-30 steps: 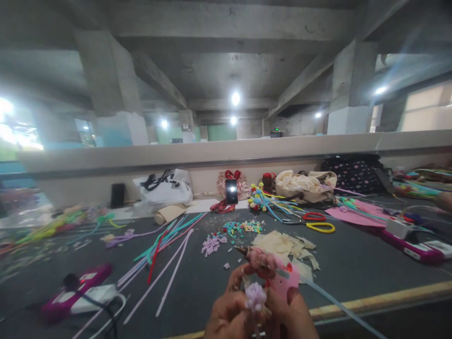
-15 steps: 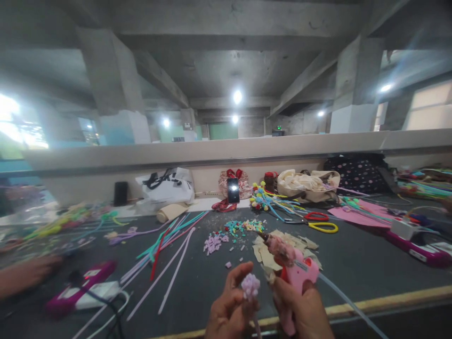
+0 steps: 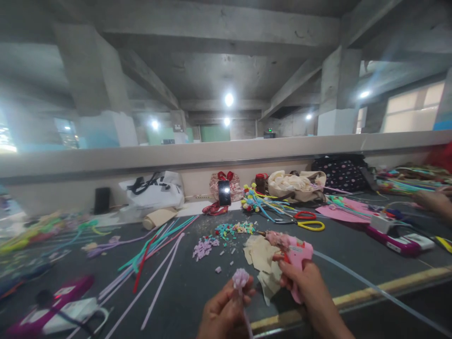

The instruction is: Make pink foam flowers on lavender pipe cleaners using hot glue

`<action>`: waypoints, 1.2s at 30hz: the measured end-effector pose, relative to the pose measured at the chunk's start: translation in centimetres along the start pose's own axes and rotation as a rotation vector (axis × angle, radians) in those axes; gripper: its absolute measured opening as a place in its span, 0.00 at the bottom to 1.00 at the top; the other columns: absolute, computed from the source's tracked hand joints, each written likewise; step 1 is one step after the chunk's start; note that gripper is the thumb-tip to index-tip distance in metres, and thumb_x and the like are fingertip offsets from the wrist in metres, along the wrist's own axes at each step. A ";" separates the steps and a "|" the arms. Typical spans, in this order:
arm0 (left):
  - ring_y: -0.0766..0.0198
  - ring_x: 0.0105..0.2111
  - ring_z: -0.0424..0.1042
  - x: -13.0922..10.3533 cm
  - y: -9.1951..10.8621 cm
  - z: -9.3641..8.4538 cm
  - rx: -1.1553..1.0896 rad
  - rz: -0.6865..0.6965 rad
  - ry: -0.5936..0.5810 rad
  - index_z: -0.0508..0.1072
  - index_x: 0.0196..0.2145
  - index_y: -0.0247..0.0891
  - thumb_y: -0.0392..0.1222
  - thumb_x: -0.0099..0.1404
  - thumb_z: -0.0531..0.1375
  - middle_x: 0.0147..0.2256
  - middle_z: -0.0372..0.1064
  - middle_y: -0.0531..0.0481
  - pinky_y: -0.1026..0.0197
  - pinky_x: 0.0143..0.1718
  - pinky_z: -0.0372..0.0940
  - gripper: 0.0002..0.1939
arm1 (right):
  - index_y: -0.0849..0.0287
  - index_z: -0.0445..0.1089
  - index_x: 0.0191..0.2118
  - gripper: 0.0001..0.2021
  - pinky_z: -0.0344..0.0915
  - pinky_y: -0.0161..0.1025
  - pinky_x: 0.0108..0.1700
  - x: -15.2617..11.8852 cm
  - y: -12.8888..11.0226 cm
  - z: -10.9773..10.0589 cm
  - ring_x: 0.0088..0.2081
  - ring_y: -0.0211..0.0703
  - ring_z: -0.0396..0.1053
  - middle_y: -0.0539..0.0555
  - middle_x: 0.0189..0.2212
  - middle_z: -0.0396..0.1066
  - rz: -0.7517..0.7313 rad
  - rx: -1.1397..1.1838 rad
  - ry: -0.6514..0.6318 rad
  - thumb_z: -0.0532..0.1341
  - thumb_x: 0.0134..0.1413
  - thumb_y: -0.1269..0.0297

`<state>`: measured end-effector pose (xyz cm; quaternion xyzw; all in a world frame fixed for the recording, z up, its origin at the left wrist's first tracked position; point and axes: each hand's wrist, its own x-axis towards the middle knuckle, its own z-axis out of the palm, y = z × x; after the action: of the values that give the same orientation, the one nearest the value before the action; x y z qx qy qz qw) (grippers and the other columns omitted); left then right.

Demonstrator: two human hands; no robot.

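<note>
Near the front edge of the table, my left hand pinches the stem of a lilac flower, its clustered head upright above my fingers. My right hand is wrapped round the handle of a pink glue gun, whose nozzle points left, apart from the flower. A clear glue stick or tube trails from the gun's back to the right. Crumpled beige paper lies under and beside the gun. Beyond my left hand are small lilac pieces and a pile of teal and cream pieces.
Pipe cleaners lie to the left, by a purple power strip. Scissors with red and yellow handles rest beyond the gun. A phone leans at the back. Another person's hand is at far right.
My right hand has moved the glue gun away from the flower, to the right and forward. My left hand has turned the flower more upright. The view has swung right.
</note>
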<state>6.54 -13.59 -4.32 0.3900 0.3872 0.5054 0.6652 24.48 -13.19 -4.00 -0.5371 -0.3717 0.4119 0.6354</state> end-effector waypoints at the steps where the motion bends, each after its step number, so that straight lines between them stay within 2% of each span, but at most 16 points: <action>1: 0.61 0.25 0.69 0.2 0.1 0.4 -0.009 -0.040 -0.046 0.77 0.28 0.36 0.46 0.38 0.66 0.28 0.74 0.43 0.66 0.21 0.60 0.17 | 0.67 0.70 0.31 0.19 0.51 0.29 0.14 0.2 -0.1 -0.3 0.11 0.34 0.57 0.47 0.07 0.65 0.007 -0.010 -0.021 0.64 0.33 0.56; 3: 0.64 0.22 0.68 0.7 0.3 1.4 -0.037 -0.103 -0.143 0.76 0.27 0.35 0.47 0.40 0.65 0.27 0.74 0.44 0.65 0.20 0.60 0.16 | 0.68 0.70 0.31 0.18 0.52 0.29 0.14 0.3 -0.3 -0.6 0.10 0.34 0.58 0.48 0.07 0.66 0.030 -0.038 -0.056 0.63 0.33 0.58; 6: 0.63 0.24 0.69 1.7 0.3 3.0 -0.052 -0.152 -0.227 0.73 0.20 0.34 0.46 0.43 0.63 0.28 0.74 0.44 0.67 0.20 0.60 0.11 | 0.67 0.69 0.28 0.14 0.52 0.27 0.14 -0.2 -0.8 -0.6 0.11 0.33 0.60 0.50 0.09 0.68 0.057 -0.074 -0.101 0.62 0.37 0.59; 11: 0.62 0.29 0.72 3.0 -1.0 4.2 -0.098 -0.233 -0.227 0.68 0.20 0.35 0.40 0.48 0.61 0.32 0.74 0.45 0.70 0.18 0.58 0.06 | 0.68 0.69 0.24 0.14 0.50 0.24 0.12 -1.0 -0.7 -0.4 0.10 0.30 0.60 0.52 0.11 0.70 0.102 -0.084 -0.163 0.61 0.39 0.58; 15: 0.58 0.35 0.72 3.2 -1.8 4.3 -0.149 -0.243 -0.214 0.69 0.24 0.34 0.38 0.50 0.60 0.35 0.73 0.43 0.67 0.26 0.64 0.05 | 0.69 0.69 0.26 0.15 0.53 0.23 0.12 -0.9 0.0 -0.7 0.11 0.30 0.62 0.53 0.12 0.70 0.162 0.006 -0.242 0.61 0.39 0.57; 22: 0.60 0.37 0.71 3.6 -2.8 4.0 -0.226 -0.227 -0.194 0.70 0.25 0.33 0.36 0.51 0.60 0.32 0.73 0.44 0.61 0.39 0.64 0.04 | 0.67 0.67 0.29 0.13 0.51 0.21 0.11 -1.1 -0.3 -1.3 0.10 0.29 0.62 0.51 0.12 0.70 0.203 0.049 -0.181 0.60 0.42 0.59; 27: 0.66 0.30 0.71 3.6 -2.7 4.1 -0.233 -0.218 -0.181 0.70 0.26 0.33 0.36 0.52 0.60 0.29 0.72 0.47 0.62 0.39 0.65 0.03 | 0.65 0.66 0.30 0.11 0.53 0.21 0.12 -1.8 -1.0 -1.2 0.11 0.29 0.63 0.50 0.13 0.70 0.198 0.082 -0.117 0.59 0.44 0.61; 30: 0.67 0.28 0.70 3.7 -2.4 4.4 -0.224 -0.243 -0.149 0.70 0.24 0.33 0.34 0.51 0.60 0.26 0.71 0.48 0.62 0.38 0.65 0.02 | 0.66 0.66 0.31 0.12 0.54 0.22 0.12 -1.9 -1.1 -1.6 0.12 0.29 0.63 0.51 0.14 0.70 0.201 0.077 -0.084 0.60 0.44 0.61; 33: 0.65 0.29 0.71 3.9 -2.4 4.5 -0.213 -0.263 -0.121 0.70 0.23 0.32 0.33 0.51 0.60 0.26 0.71 0.47 0.61 0.38 0.65 0.02 | 0.67 0.67 0.33 0.14 0.52 0.22 0.11 -1.6 -1.1 -2.4 0.11 0.29 0.61 0.52 0.14 0.71 0.190 0.057 -0.085 0.60 0.44 0.60; 36: 0.62 0.34 0.71 4.0 -2.7 4.3 -0.217 -0.268 -0.075 0.70 0.26 0.32 0.34 0.52 0.59 0.30 0.71 0.44 0.59 0.40 0.65 0.02 | 0.68 0.68 0.33 0.15 0.51 0.23 0.12 -1.3 -1.1 -3.3 0.11 0.29 0.61 0.53 0.14 0.71 0.126 0.014 -0.065 0.61 0.43 0.59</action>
<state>12.19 -10.69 -5.55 0.2792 0.3539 0.4360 0.7789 27.16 -15.76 -3.43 -0.5412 -0.3546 0.4711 0.5995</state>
